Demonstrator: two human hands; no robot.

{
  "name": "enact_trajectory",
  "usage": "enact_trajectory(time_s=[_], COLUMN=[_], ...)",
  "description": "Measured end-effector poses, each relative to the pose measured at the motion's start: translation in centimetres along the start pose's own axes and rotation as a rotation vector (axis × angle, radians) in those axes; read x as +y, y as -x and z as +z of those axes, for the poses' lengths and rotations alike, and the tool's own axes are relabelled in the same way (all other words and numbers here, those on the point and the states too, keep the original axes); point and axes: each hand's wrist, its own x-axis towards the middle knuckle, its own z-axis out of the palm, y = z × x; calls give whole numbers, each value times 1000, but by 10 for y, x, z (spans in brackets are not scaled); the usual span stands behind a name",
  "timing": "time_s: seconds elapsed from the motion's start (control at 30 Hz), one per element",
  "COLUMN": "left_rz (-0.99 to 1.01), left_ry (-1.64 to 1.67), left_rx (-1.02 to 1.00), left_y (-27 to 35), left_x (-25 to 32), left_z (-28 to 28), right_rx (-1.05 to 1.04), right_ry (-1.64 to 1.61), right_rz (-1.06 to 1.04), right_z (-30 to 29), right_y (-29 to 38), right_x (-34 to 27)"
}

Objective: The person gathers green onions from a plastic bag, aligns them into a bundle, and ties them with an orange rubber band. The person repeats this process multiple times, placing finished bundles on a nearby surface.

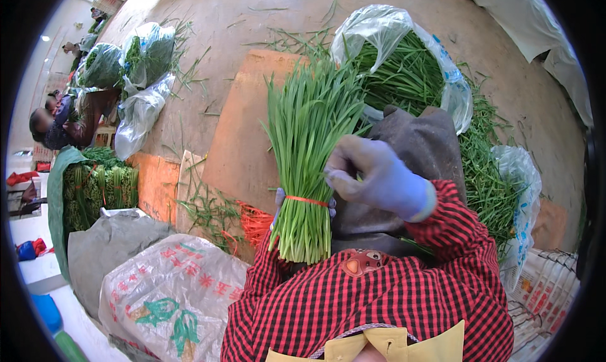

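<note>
A bundle of garlic chives [310,139] stands in front of my chest, leaves pointing away, pale stem ends towards me. An orange-red tie [307,200] circles its lower stems. My gloved left hand [280,198] grips the bundle from behind at the tie; only parts of the fingers show on both sides. At the bundle's right edge is my gloved right hand [371,175], its thumb and fingers curled towards each other beside the leaves; whether it pinches a leaf is not clear. Red tie strands [255,223] lie in a pile left of the bundle.
An open plastic bag of loose chives [402,68] stands beyond my knees, with more loose greens [490,182] to the right. A brown board [246,139] lies ahead. At left are tied bundles [102,186], a printed plastic sack [175,291] and a seated person [61,125].
</note>
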Motion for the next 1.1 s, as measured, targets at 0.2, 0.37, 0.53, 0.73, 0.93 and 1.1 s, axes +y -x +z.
enact_trajectory(time_s=[0.2, 0.37, 0.53, 0.73, 0.93, 1.1], left_rz=[25, 39, 184, 116, 167, 41], left_ry=[21, 40, -84, -22, -72, 40], left_rx=[0, -9, 181, 218, 331, 211], left_y=[5, 5, 4, 7, 6, 4], left_x=[-3, -6, -10, -14, -12, -9], left_z=[-4, -3, 3, 9, 12, 21], right_rx=[177, -14, -33, -35, -638, -128], right_ry=[-40, 373, 723, 581, 90, 167], right_rz=[341, 150, -171, -177, -246, 4], right_z=[-62, -16, 22, 37, 25, -12], right_y=[4, 24, 25, 29, 46, 10], right_x=[5, 48, 57, 57, -5, -10])
